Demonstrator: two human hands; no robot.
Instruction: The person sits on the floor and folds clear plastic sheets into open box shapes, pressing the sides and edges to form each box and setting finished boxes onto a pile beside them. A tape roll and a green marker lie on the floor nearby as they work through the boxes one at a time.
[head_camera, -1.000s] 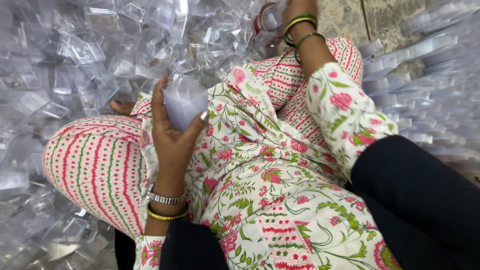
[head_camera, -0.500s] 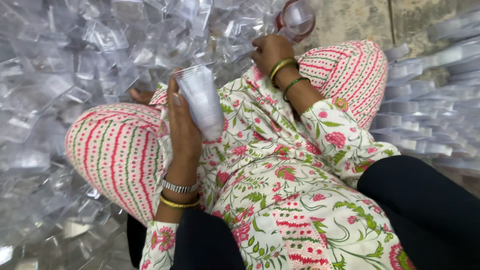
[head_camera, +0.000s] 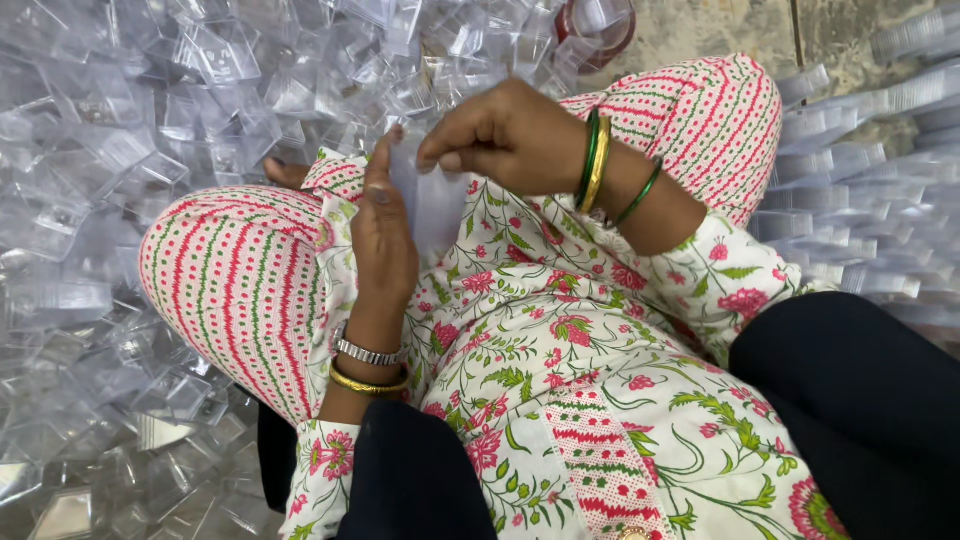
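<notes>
Fingers of left hand (head_camera: 385, 235) and right hand (head_camera: 505, 135) were clamped on clear plastic piece (head_camera: 428, 200); slippage into surrounding pile (head_camera: 150, 120) was judged likely if grip loosened.

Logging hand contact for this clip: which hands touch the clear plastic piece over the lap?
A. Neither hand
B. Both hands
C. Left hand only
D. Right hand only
B: the left hand backs the clear plastic piece while the right hand pinches its top edge.
</notes>
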